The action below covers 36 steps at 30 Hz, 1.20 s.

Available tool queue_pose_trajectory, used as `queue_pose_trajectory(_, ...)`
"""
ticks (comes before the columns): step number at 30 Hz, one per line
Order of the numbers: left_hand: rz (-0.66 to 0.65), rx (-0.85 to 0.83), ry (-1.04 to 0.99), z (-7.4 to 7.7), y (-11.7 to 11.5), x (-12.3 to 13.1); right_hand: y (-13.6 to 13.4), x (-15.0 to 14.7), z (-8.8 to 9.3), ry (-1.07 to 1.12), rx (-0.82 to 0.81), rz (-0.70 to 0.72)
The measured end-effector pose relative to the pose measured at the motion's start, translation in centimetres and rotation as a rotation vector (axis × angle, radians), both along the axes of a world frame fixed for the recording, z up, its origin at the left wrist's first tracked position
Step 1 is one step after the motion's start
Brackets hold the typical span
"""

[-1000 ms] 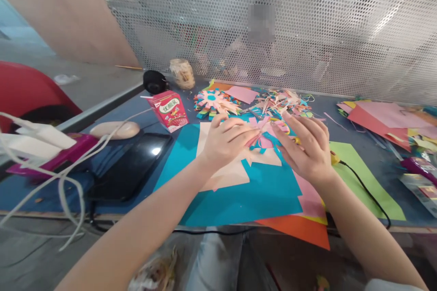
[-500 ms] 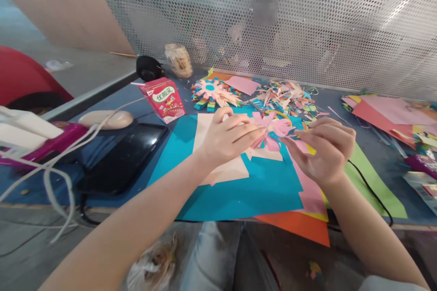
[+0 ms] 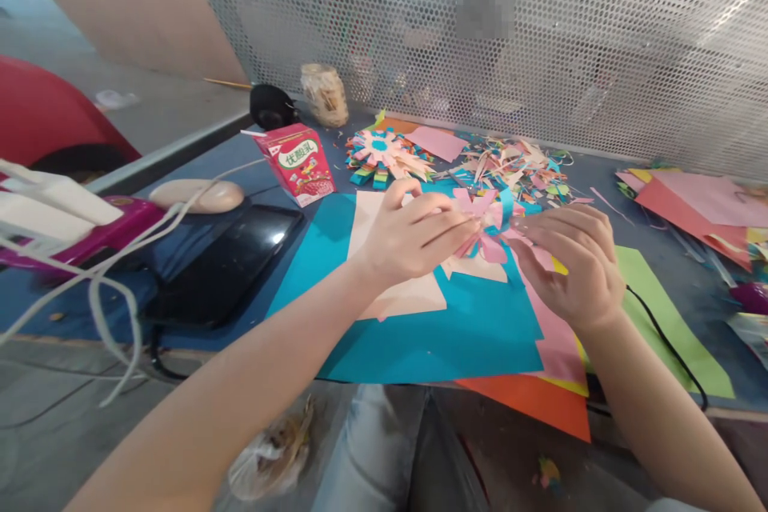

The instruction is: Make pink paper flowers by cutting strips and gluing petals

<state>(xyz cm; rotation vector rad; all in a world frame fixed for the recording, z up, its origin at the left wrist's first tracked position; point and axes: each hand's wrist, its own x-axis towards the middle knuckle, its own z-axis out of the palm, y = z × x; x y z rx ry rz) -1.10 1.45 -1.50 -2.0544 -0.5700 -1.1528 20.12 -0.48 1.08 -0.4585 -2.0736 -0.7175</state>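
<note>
A pink and blue paper flower (image 3: 493, 250) is held between my two hands, above stacked coloured sheets. My left hand (image 3: 414, 236) pinches its left side with closed fingers. From the right, the thumb and fingertips of my right hand (image 3: 576, 268) close on a pink petal at the flower's edge. A short blue paper strip (image 3: 507, 204) sticks up near the right fingertips. Beneath lie a large blue sheet (image 3: 384, 356) and a cut pale pink sheet (image 3: 414, 300). My fingers partly cover the flower's centre.
Finished-looking paper flowers (image 3: 384, 152) and a heap of paper scraps (image 3: 516, 164) lie behind my hands. To the left are a red drink carton (image 3: 300, 164), a black phone (image 3: 228, 264), a mouse (image 3: 198, 196) and a cabled power strip (image 3: 102, 232). A perforated metal panel (image 3: 384, 32) closes the back.
The blue strip now stands upright by my right fingertips, where before it was not raised. My right fingers have shifted slightly at the flower's edge. The whole view has moved a little.
</note>
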Motion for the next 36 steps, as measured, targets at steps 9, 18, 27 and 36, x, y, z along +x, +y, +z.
queue_pose_trajectory(9,0.002,0.064,-0.009,0.24,0.12,0.08,0.15,0.13,-0.1,0.008,-0.027,-0.031)
queue_pose_trajectory(18,0.017,0.038,-0.037,-0.31,0.56,-0.08,0.27,0.41,-0.19,-0.07,-0.112,-0.034)
queue_pose_trajectory(27,-0.007,-0.009,-0.023,-0.61,0.63,-0.31,0.62,0.53,-0.34,-0.117,-0.078,0.021)
queue_pose_trajectory(36,0.005,0.04,-0.026,-0.4,0.63,-0.09,0.55,0.49,-0.32,-0.13,-0.077,0.018)
